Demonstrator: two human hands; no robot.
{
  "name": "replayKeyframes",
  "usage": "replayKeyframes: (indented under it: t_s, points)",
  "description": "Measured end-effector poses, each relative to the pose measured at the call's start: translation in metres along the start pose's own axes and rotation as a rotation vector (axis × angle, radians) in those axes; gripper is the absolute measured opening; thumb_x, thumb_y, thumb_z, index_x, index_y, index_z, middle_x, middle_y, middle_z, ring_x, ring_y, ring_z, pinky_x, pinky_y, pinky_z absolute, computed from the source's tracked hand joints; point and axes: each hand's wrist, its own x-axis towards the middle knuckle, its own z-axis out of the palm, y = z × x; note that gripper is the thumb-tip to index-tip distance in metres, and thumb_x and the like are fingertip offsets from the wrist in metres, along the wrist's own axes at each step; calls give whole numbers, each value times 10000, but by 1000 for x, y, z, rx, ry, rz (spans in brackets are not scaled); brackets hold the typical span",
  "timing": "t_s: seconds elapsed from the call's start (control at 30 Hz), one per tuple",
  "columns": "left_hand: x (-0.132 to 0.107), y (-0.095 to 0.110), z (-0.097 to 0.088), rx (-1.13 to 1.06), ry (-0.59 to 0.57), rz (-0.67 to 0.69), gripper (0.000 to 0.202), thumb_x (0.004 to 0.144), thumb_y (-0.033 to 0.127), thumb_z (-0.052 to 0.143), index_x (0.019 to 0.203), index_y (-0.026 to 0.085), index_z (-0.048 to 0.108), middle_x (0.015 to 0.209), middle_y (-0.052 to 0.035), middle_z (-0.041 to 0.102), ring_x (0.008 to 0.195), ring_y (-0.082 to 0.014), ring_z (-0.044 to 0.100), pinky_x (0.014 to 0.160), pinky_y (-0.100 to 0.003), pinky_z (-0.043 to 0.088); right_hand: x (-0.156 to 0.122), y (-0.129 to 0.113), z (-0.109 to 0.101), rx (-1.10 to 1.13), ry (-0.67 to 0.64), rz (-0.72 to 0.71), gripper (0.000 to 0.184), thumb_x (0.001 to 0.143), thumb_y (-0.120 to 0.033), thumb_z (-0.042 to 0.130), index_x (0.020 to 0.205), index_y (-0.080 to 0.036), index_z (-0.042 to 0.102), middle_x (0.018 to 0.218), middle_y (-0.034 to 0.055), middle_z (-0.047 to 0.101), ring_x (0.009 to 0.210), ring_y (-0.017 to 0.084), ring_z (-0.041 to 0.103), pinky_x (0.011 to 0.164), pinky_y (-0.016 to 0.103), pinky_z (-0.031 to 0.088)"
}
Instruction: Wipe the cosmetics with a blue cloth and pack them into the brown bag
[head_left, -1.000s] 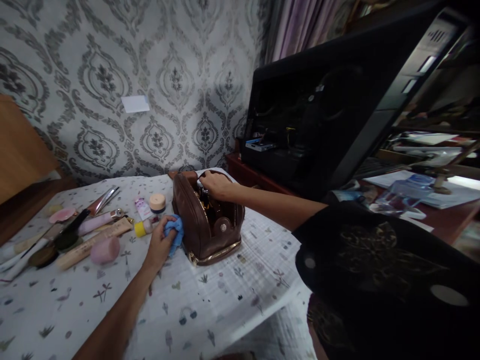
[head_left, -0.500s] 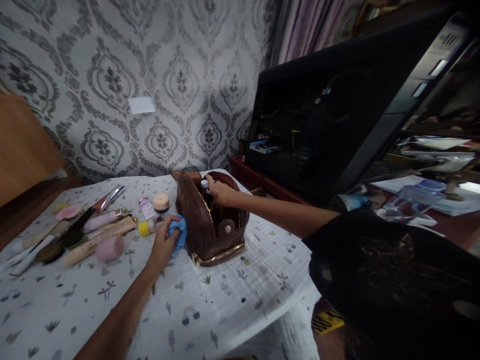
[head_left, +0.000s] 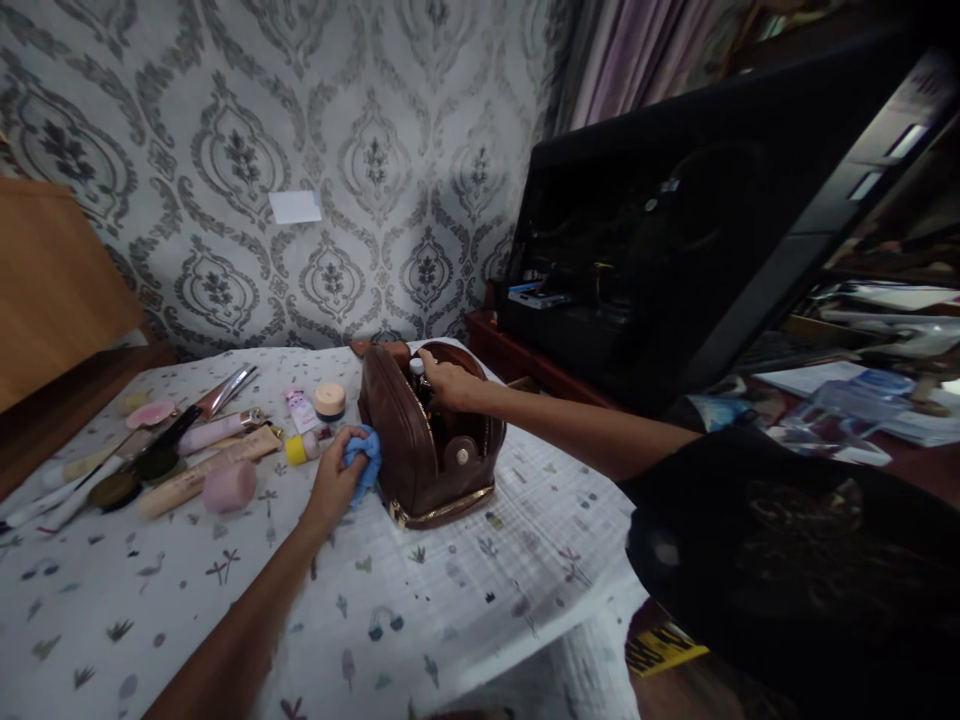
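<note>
A brown leather cosmetic bag [head_left: 409,455] stands open on a table covered with a white patterned cloth [head_left: 465,590]. My left hand [head_left: 337,485] is closed on a blue cloth [head_left: 364,465] pressed against the bag's left side. At the bag's open top, my right hand [head_left: 450,383] grips a small dark bottle with a white cap [head_left: 417,368], which stands partly inside the bag.
Several cosmetics lie left of the bag: a pink sponge [head_left: 229,486], a peach-lidded jar [head_left: 330,400], a pink tube [head_left: 301,411], brushes and compacts [head_left: 135,470]. A black open case [head_left: 675,230] stands at the right, with cluttered shelves behind it. Patterned wallpaper backs the table.
My right hand has drawn a white-capped bottle up out of the bag's opening. My left hand stays on the blue cloth against the bag. The camera has shifted slightly.
</note>
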Motion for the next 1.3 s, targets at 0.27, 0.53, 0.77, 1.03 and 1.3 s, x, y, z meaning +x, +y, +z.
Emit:
replayKeyframes:
  t_s: [0.27,0.53,0.77,1.03,1.3]
  points:
    - [-2,3,0,-5,-20,-31,264,696,273,591,948,213,542,823,17,551,580,-83,464,484,-158,405,-48,-15,-32,-103,45,-160,287,948,-208,495,1188,-78,581,1152,219,665,1114,308,645,875,336,480]
    - [-2,7,0,75,-2,13,213,703,246,563,913,210,567,841,4,576,631,-100,479,515,-164,416,-143,3,14,-60,98,-508,213,983,-269,495,943,-130,651,930,101,692,870,218,664,788,330,519]
    - [-3,17,2,95,6,-7,217,679,268,550,889,213,559,843,5,568,651,-105,485,518,-165,418,-144,13,12,29,113,-644,270,993,-147,372,938,-121,635,880,98,682,765,173,638,754,300,503]
    - [-3,17,2,75,10,0,206,664,263,573,865,216,565,827,-2,570,637,-109,470,487,-151,394,-70,-7,-24,-204,-89,-214,236,935,-164,504,1063,-89,686,999,183,710,937,270,699,738,298,502]
    - [-3,11,1,28,-9,-14,233,681,263,575,909,213,566,849,4,571,639,-102,487,525,-169,426,-36,-20,-8,-318,-109,-113,250,896,-161,565,1077,-90,723,1060,235,708,1115,349,654,867,408,533]
